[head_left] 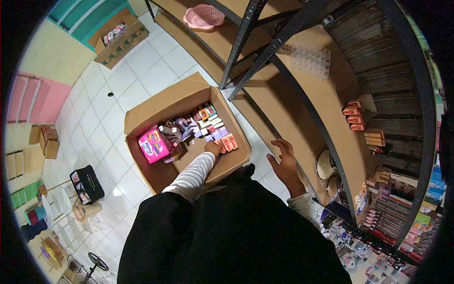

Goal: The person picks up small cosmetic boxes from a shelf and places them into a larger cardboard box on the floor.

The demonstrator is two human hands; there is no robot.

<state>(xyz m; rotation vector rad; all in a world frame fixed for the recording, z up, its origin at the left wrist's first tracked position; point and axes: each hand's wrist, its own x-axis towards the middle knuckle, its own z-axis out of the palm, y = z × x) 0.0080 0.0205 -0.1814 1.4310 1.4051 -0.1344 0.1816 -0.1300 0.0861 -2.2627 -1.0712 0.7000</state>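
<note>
A large open cardboard carton (pixel 163 102) stands on the floor before me. My left hand (pixel 213 147) reaches into it, fingers drawn together against a row of small orange boxes (pixel 229 142). Whether one of them is in its grip is hidden. Beyond that row lie small white and lilac boxes (pixel 212 127). A pink pack (pixel 153 144) leans at the carton's left side, beside a heap of small purple and clear packs (pixel 178 131). Outside the carton, my right hand (pixel 286 165) hovers near the lower shelf, fingers apart, holding nothing.
Brown shelves (pixel 312 94) on black metal posts (pixel 243 42) run along the right. They bear a pink basket (pixel 204 17), a clear divided rack (pixel 310 61) and orange boxes (pixel 353 115). Another carton (pixel 122 45) and a black case (pixel 87 184) stand on the tiled floor.
</note>
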